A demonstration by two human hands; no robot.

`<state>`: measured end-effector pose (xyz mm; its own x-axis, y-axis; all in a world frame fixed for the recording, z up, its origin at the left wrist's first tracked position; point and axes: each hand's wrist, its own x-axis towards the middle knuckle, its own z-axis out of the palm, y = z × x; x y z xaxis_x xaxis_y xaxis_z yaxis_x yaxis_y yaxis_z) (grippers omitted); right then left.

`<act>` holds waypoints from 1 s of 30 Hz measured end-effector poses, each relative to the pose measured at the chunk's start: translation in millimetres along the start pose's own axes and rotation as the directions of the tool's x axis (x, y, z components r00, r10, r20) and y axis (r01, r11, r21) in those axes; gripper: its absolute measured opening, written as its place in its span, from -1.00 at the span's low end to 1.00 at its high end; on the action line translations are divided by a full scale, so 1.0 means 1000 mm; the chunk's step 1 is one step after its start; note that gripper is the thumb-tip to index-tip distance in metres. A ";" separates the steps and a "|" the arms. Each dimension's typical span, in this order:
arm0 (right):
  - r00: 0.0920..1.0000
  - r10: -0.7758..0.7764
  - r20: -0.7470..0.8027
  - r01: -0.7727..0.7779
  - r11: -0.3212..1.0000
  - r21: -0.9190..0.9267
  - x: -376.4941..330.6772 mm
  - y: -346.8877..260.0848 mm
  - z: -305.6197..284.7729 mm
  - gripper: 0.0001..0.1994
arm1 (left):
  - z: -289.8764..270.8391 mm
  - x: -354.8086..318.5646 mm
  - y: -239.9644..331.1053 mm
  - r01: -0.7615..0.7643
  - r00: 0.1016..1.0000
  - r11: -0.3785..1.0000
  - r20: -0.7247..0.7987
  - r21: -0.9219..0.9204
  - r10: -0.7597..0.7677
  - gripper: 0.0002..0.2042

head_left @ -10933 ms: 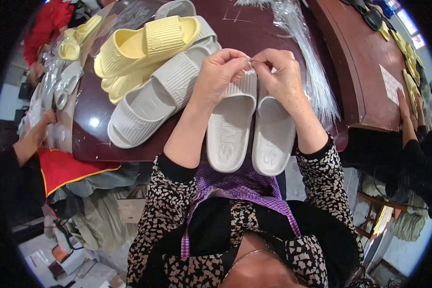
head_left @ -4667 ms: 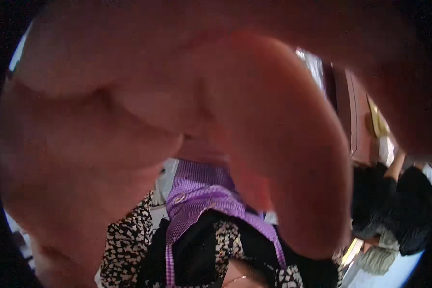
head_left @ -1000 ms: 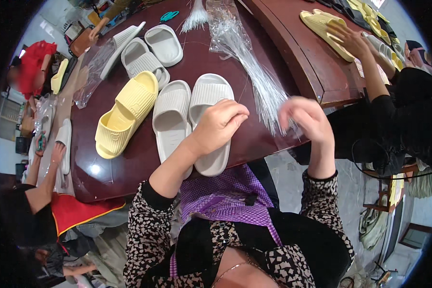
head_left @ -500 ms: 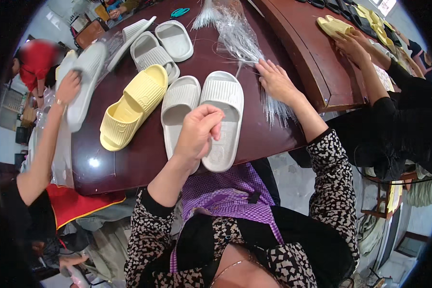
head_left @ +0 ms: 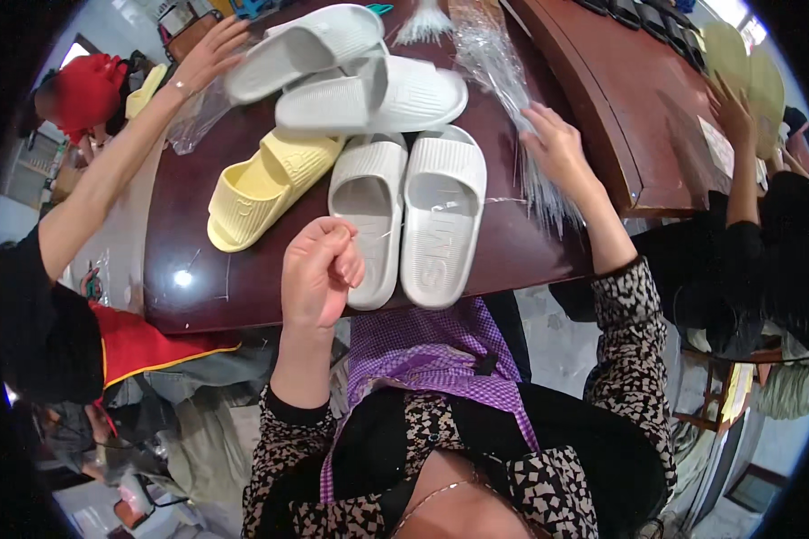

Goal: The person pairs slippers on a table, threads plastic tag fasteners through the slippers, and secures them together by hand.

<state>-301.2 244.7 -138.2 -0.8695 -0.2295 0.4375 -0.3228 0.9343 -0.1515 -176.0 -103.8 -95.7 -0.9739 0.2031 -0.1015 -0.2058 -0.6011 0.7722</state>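
Note:
Two pale grey slide sandals stand side by side before me, toes away: the left slide (head_left: 374, 163) and the right slide (head_left: 442, 256). My left hand (head_left: 322, 269) is closed beside the left slide's heel, thumb pressed to the fingers; whatever it pinches is too small to make out. Thin clear strands cross the slides' footbeds. Over at the right, my right hand (head_left: 559, 153) reaches to a bundle of clear plastic strands (head_left: 548, 202), fingers apart at its edge. A yellow slide (head_left: 247, 193) lies left of the grey pair.
Two more grey slides (head_left: 368, 94) lie stacked beyond the pair, partly over the yellow one. At the left a co-worker's hand (head_left: 211, 54) is stretched out near them. Another person's hand (head_left: 733, 112) holds yellowish soles at the right. A dark red table (head_left: 193, 238) carries everything.
Grey slides from the co-worker's side now lie on the pile behind the pair, and that person's hand is empty. My left hand has moved left and nearer, off the slides.

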 end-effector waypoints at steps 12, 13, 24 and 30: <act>0.749 -0.645 -0.150 0.657 0.696 0.288 -0.025 -0.150 -0.096 -0.73 | 0.054 -0.006 0.010 0.204 0.947 0.869 0.133 0.451 -0.291 -0.90; 0.759 -0.631 -0.161 0.646 0.700 0.304 -0.025 -0.148 -0.097 -0.74 | 0.057 -0.008 0.013 0.188 0.942 0.856 0.157 0.481 -0.296 -0.90; 0.885 -0.464 -0.033 0.376 0.670 0.640 -0.047 -0.126 -0.127 -0.88 | 0.035 -0.040 0.049 -0.621 0.777 0.136 0.585 0.772 0.230 -0.89; 0.854 -0.499 0.147 0.269 0.667 0.695 -0.056 -0.122 -0.094 -0.90 | 0.018 -0.030 0.031 -0.649 0.761 0.138 0.636 0.748 0.133 -0.88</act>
<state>-178.2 169.2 -60.7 -0.6368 -0.7021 0.3186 -0.7092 0.3714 -0.5992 -150.9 -114.1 -57.4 -0.7071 0.5659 0.4240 0.6755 0.3633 0.6416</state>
